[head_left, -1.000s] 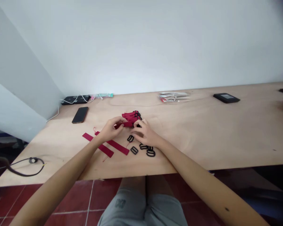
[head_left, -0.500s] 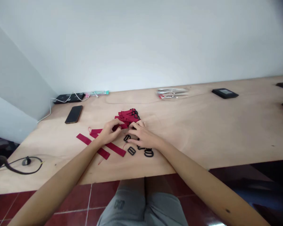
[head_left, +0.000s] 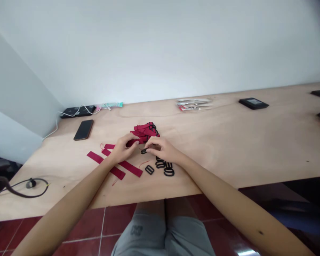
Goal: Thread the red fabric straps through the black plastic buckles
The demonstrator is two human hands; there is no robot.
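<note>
My left hand [head_left: 124, 147] is closed on a short red strap [head_left: 132, 142], pinched near its right end. A black buckle [head_left: 144, 151] is pinched between the thumb and fingers of my right hand [head_left: 160, 148], just right of the strap. Behind both hands lies a pile of red straps [head_left: 146, 130] fitted with black buckles. Loose red straps [head_left: 117, 173] cross one another under and beside my left forearm. A rectangular black slider [head_left: 149, 170] lies flat in front of my hands. Several more black buckles [head_left: 169, 170] are clustered by my right wrist.
A phone [head_left: 83, 129] and black boxes with a white cable [head_left: 78, 111] are at the back left. Flat packets [head_left: 194, 104] lie by the wall, and a black device [head_left: 253, 103] is further right. A cable loop [head_left: 29, 184] rests at the left edge.
My right hand has drawn its fingers together on a black buckle and lifted it from the table. My left hand keeps the red strap in almost the same place.
</note>
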